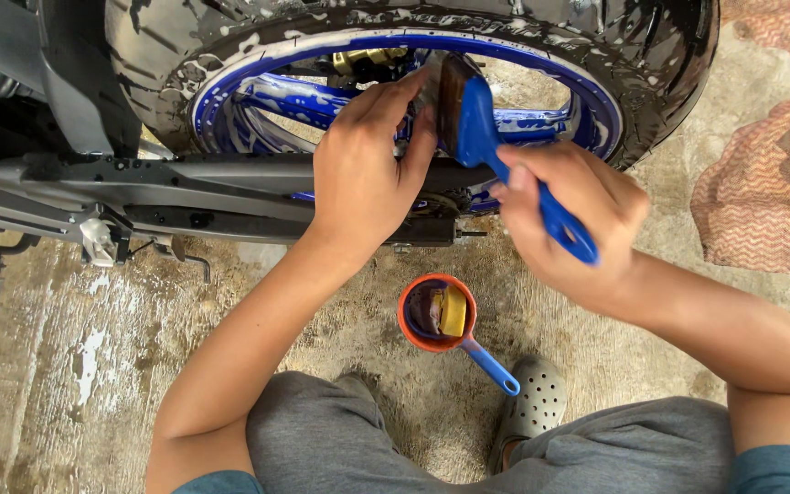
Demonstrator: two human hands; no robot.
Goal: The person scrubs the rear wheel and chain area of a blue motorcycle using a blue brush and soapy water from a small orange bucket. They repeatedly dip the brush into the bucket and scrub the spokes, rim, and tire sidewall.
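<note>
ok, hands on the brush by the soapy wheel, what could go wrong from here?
1. The left hand pinches the bristles of the blue brush close to the foam-covered blue rim; wet fingers could slip against the spokes or the chain area.
2. The orange cup sits on the ground just below both arms and near the grey clog; a knee or elbow might tip it.
3. The right hand grips a soapy handle, so the brush may twist loose.
</note>
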